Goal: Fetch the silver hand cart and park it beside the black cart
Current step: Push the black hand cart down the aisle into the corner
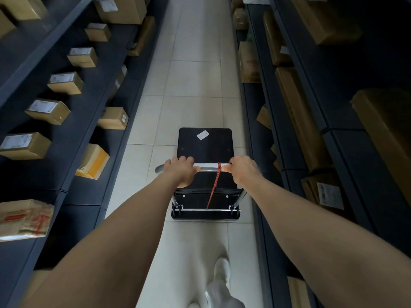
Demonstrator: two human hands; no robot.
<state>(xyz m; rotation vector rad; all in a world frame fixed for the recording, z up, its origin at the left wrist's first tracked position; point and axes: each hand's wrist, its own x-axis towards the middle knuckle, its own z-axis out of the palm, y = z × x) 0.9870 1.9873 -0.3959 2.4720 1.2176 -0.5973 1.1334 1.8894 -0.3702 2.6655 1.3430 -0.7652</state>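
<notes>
Narrow aisle, dark shelving on both sides, pale tiled floor [195,78] running straight ahead.

The silver hand cart [205,147] is standing in the middle of the aisle, directly in front of the person, with its black deck pointing away. A white sticker [202,134] is lying on the deck near the far edge.

The left hand [182,170] is wrapping its fingers over the silver handle bar [209,166] near its left end. The right hand [242,170] is gripping the same bar toward its right end. A red cord [214,187] is hanging from the bar between the hands, down to the cross rod at the cart's base.

The left shelving [73,134] is carrying rows of labelled cardboard boxes [47,111]. A yellow-taped parcel [93,161] is sitting low on it, level with the cart.

The right shelving [300,112] is holding long brown cartons. One tilted box [264,117] is poking out at its foot, just ahead of the cart's right side. Farther on, a printed carton [249,63] is standing at the aisle's right edge, and another brown box [144,36] is leaning at the left edge.

A white shoe [221,271] is showing below, behind the cart.
</notes>
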